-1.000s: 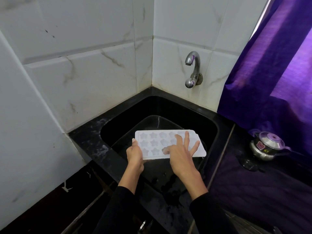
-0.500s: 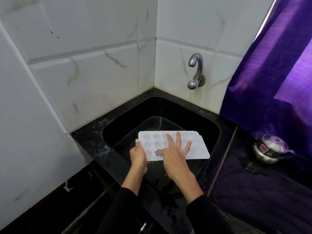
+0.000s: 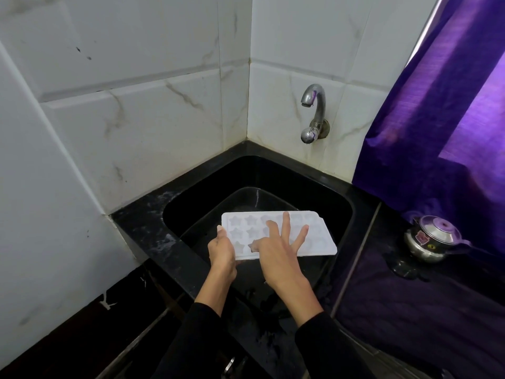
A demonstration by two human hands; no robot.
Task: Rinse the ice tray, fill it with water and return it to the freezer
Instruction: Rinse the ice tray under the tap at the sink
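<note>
White tiles back the black sink [image 3: 355, 214]; over it our left hand [image 3: 222, 251] grips the ice tray [image 3: 319, 236] end, our right hand [image 3: 276, 253] spread flat on it.

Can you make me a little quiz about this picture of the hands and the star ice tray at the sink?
1. What shape are the moulds in the ice tray?
2. True or false: water is pouring from the tap.
3. Which hand grips the tray's end: A) left hand B) right hand?

Key: 1. Stars. 2. False, no stream shows. 3. A; the right hand lies spread flat on top, over the black sink.
</note>
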